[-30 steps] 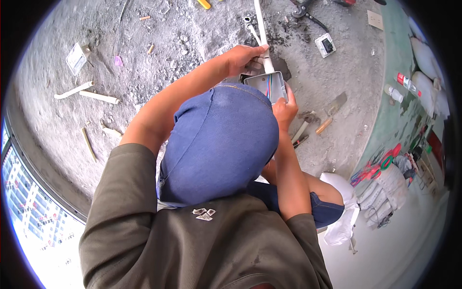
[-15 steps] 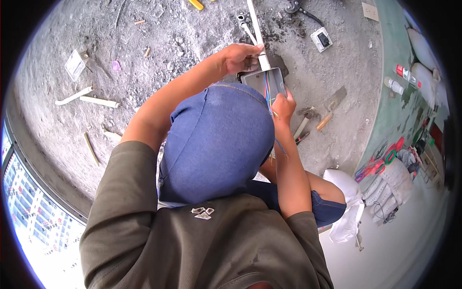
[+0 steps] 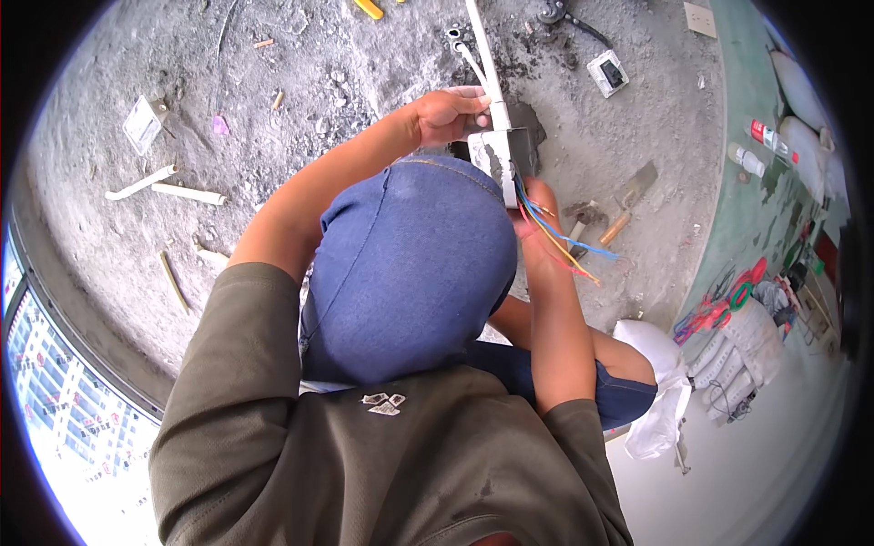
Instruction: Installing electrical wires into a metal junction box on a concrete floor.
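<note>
A white conduit pipe (image 3: 486, 56) runs down from the top of view into a grey electrical junction box (image 3: 492, 168), which is turned partly on its side. My left hand (image 3: 445, 117) is closed at the pipe just above the box, its thumb against the pipe. My right hand (image 3: 535, 202) grips the lower right side of the box; its fingertips are partly hidden. Blue, red and yellow wires (image 3: 562, 243) come out of the box and hang over my right wrist. The hole behind the box is dark and partly covered.
A trowel (image 3: 628, 196) and a hammer (image 3: 580, 227) lie to the right on the dusty concrete floor. Cut pipe pieces (image 3: 188, 193) lie at left. A switch plate (image 3: 607, 74) sits at upper right. Bottles (image 3: 746, 161) and wire coils (image 3: 728, 300) stand farther right. My denim knee (image 3: 410, 264) rises close below the box.
The box has turned about the pipe, so its open face now points right and its side shows. The wires have swung right across my wrist. My right hand has shifted slightly down.
</note>
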Demonstrator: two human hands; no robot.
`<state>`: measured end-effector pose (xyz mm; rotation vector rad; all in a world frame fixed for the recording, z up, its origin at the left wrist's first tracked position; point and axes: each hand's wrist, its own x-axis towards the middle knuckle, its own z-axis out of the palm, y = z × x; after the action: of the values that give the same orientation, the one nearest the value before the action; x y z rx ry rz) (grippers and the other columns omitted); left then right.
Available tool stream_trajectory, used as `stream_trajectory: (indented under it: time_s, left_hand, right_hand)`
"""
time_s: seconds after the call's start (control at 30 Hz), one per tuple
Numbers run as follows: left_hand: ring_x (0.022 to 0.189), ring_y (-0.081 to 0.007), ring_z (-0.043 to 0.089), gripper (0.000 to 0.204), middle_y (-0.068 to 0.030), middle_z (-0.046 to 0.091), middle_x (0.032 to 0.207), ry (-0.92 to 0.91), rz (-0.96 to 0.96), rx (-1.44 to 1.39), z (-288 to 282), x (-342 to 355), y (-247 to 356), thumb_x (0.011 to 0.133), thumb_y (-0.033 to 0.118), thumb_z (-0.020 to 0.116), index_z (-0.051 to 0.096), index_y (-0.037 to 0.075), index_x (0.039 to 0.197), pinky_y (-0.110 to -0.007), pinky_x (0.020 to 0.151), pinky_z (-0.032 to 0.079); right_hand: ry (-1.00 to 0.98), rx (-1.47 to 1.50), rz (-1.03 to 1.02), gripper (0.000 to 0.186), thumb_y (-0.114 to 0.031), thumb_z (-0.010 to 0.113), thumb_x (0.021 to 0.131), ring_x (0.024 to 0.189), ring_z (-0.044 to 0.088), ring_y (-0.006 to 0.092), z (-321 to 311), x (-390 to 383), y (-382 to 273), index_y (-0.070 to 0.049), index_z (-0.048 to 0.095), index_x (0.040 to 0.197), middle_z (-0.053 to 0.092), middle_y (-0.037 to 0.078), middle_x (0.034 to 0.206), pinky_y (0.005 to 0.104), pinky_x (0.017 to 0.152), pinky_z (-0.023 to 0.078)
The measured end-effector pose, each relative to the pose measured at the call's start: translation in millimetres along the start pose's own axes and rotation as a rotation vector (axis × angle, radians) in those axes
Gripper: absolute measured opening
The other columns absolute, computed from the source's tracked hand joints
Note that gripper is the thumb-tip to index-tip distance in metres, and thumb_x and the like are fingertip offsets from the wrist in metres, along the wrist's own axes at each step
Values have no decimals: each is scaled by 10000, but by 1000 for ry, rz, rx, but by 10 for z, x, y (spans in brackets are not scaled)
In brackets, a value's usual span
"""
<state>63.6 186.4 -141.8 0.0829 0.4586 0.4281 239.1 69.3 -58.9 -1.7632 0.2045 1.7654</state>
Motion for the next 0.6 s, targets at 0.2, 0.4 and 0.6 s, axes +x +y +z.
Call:
stream_trajectory:
  time_s: [0.2, 0.4, 0.6]
  left_hand:
    - [822, -127, 611, 123, -11, 630, 894, 238, -108, 90, -19, 13, 82, 909, 162, 573, 590, 73, 992, -333, 886, 499]
    - [794, -122, 602, 128, -6, 626, 838, 293, -58, 72, -40, -54, 57, 876, 189, 630, 621, 75, 933, -327, 848, 509]
    - [713, -100, 574, 126, -17, 619, 818, 376, 32, 338, 211, -107, 196, 879, 138, 598, 651, 32, 920, -248, 703, 509]
  right_hand:
    - [-61, -258, -162, 230, -160, 514, 854, 727, 646, 268, -106, -77, 29, 30, 612, 936, 644, 152, 842, 417, 618, 550]
    - [0, -59, -48, 219, -168, 496, 833, 688, 612, 264, 10, 106, 74, 10, 621, 861, 638, 146, 791, 396, 600, 493]
    - [447, -672, -569, 248, -108, 463, 740, 679, 591, 276, -103, 251, 146, 47, 626, 847, 639, 190, 773, 357, 670, 456]
